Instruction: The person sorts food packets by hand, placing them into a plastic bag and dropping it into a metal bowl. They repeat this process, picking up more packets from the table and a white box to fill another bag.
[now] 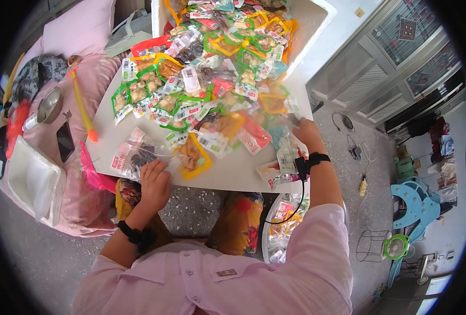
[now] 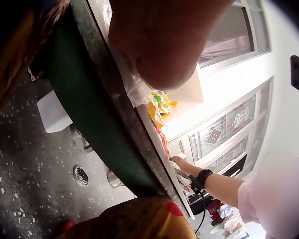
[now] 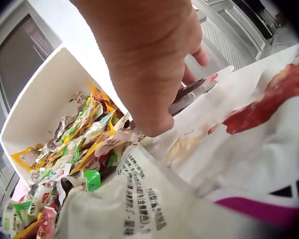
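Note:
Loose food packets (image 1: 193,107) lie heaped across a pale table (image 1: 222,176). Near its front left edge, my left hand (image 1: 155,184) has bent fingers on clear plastic, beside a packet with dark contents (image 1: 138,155) and a yellow-edged packet (image 1: 195,156). Clear plastic (image 2: 138,93) shows below that hand in the left wrist view. At the table's right side, my right hand (image 1: 309,134) pinches a dark packet (image 3: 192,94) between thumb and fingers. Pale packets (image 1: 288,157) lie below its wrist; a large printed one (image 3: 139,194) fills the right wrist view's foreground.
A white foam box (image 1: 317,26) full of packets stands at the table's back. Below the right edge is a round container of packets (image 1: 286,210). A pink-covered surface (image 1: 93,68) at left holds a white tray (image 1: 20,163). A cable hangs from the right wrist.

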### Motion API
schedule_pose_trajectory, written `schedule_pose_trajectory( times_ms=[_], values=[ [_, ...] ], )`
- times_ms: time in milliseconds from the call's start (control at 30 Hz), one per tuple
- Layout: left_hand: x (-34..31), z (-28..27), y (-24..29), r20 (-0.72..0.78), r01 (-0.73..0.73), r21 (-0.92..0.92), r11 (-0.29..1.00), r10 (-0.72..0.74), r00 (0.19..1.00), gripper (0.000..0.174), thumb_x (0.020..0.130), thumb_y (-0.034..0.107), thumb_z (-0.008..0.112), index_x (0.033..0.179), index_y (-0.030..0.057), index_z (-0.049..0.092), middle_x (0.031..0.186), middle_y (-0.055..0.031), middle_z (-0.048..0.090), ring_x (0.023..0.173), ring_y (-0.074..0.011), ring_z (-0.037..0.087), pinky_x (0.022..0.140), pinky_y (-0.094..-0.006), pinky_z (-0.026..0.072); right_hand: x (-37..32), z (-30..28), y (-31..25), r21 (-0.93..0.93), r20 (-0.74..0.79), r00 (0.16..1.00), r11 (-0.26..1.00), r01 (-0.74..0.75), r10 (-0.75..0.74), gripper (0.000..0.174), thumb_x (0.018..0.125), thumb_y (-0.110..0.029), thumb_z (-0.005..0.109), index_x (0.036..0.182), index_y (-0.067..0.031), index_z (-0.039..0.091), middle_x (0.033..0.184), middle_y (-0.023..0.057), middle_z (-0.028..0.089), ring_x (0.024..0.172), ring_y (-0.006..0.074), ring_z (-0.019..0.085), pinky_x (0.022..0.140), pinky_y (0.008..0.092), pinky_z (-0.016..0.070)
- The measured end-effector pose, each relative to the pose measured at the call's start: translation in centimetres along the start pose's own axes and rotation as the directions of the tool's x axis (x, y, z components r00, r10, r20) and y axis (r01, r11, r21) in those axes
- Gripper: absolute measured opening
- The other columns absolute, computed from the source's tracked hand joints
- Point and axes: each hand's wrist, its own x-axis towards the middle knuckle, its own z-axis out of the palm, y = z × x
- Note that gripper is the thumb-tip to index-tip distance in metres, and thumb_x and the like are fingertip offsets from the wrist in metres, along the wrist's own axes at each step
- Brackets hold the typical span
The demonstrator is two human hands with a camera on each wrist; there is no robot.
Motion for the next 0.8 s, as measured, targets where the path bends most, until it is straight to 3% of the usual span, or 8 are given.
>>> schedule_pose_trajectory(
  times_ms=[233, 333, 367, 433, 567, 667, 700, 800],
  values=[
    [-0.5, 0.2, -0.2, -0.033, -0.001, -0.001, 1.000, 0.001, 0.999, 0.011, 0.063, 0.005, 0.055, 0.074, 0.0050, 0.051, 0.096, -0.0108, 0.052, 0.099, -0.0301, 0.045, 0.085, -0.0425, 0.0304, -2.0, -5.2, -2.3, -0.027, -0.084, 0.996, 0.999, 0.020, -0.022, 0.019, 0.066, -0.018, 0.049, 0.078, -0.0039, 0.053, 0.078, 0.0145, 0.058, 0.078, 0.0291, 0.056, 0.068, 0.0396, 0.0450],
    [-0.5, 0.2, -0.2, -0.048, 0.019, -0.022, 1.000, -0.020, 0.999, 0.010, 0.064, 0.005, 0.054, 0.074, 0.0056, 0.051, 0.095, -0.0102, 0.052, 0.099, -0.0291, 0.045, 0.085, -0.0418, 0.0301, -3.0, -7.6, -3.3, 0.061, -0.177, 0.977, 0.989, 0.133, -0.121, 0.018, 0.069, -0.015, 0.049, 0.081, -0.0021, 0.053, 0.078, 0.0161, 0.058, 0.074, 0.0287, 0.056, 0.066, 0.0372, 0.0444],
    [-0.4, 0.1, -0.1, -0.051, 0.030, -0.034, 0.999, -0.032, 0.998, 0.010, 0.065, 0.005, 0.054, 0.074, 0.0057, 0.051, 0.094, -0.0099, 0.053, 0.099, -0.0287, 0.045, 0.085, -0.0414, 0.0302, -3.5, -8.4, -3.9, 0.243, -0.133, 0.987, 0.963, 0.117, -0.087, 0.018, 0.070, -0.014, 0.050, 0.082, -0.0016, 0.053, 0.077, 0.0156, 0.058, 0.072, 0.0270, 0.056, 0.065, 0.0358, 0.0439],
    [-0.2, 0.0, 0.0, -0.049, 0.059, -0.083, 0.995, -0.064, 0.997, 0.009, 0.065, 0.006, 0.053, 0.074, 0.0059, 0.051, 0.092, -0.0096, 0.053, 0.097, -0.0278, 0.046, 0.084, -0.0405, 0.0309, -5.1, -10.5, -5.8, 0.574, -0.022, 0.998, 0.817, 0.054, -0.050, 0.017, 0.073, -0.011, 0.050, 0.086, -0.0004, 0.053, 0.076, 0.0146, 0.057, 0.068, 0.0238, 0.055, 0.064, 0.0328, 0.0429],
    [0.6, -0.9, 0.2, -0.033, 0.126, -0.190, 0.974, -0.134, 0.990, 0.006, 0.067, 0.006, 0.051, 0.073, 0.0059, 0.050, 0.087, -0.0090, 0.053, 0.093, -0.0261, 0.047, 0.079, -0.0396, 0.0326, -8.3, -10.1, -9.4, 0.896, 0.144, 0.976, 0.439, -0.060, -0.162, 0.022, 0.076, -0.008, 0.049, 0.096, 0.0009, 0.051, 0.077, 0.0082, 0.054, 0.071, 0.0118, 0.049, 0.065, 0.0258, 0.0402],
    [0.7, -2.2, 1.0, -0.092, 0.135, -0.105, 0.985, -0.145, 0.985, 0.006, 0.068, 0.007, 0.050, 0.074, 0.0058, 0.050, 0.083, -0.0100, 0.053, 0.087, -0.0274, 0.049, 0.074, -0.0385, 0.0351, -12.4, -9.8, -14.1, 0.831, -0.050, 0.980, 0.536, 0.147, -0.191, 0.023, 0.076, -0.007, 0.050, 0.097, 0.0023, 0.050, 0.079, 0.0113, 0.055, 0.071, 0.0171, 0.053, 0.067, 0.0263, 0.0408],
    [0.7, -2.4, 0.9, -0.056, 0.166, -0.125, 0.978, -0.174, 0.983, 0.005, 0.068, 0.007, 0.050, 0.073, 0.0056, 0.050, 0.081, -0.0105, 0.053, 0.084, -0.0281, 0.049, 0.072, -0.0379, 0.0364, -13.5, -9.1, -15.6, 0.697, -0.287, 0.920, 0.600, 0.392, -0.267, 0.025, 0.072, -0.005, 0.050, 0.096, 0.0016, 0.050, 0.082, 0.0131, 0.055, 0.073, 0.0245, 0.053, 0.068, 0.0310, 0.0417],
    [0.2, -2.2, 1.0, 0.020, 0.254, -0.206, 0.945, -0.256, 0.966, 0.003, 0.069, 0.006, 0.050, 0.072, 0.0047, 0.049, 0.075, -0.0123, 0.051, 0.078, -0.0303, 0.049, 0.067, -0.0365, 0.0392, -17.2, -9.2, -19.4, 0.261, -0.486, 0.753, 0.748, 0.610, -0.444, 0.028, 0.067, -0.004, 0.051, 0.096, -0.0009, 0.051, 0.087, 0.0124, 0.054, 0.081, 0.0291, 0.052, 0.068, 0.0373, 0.0413]
  ],
)
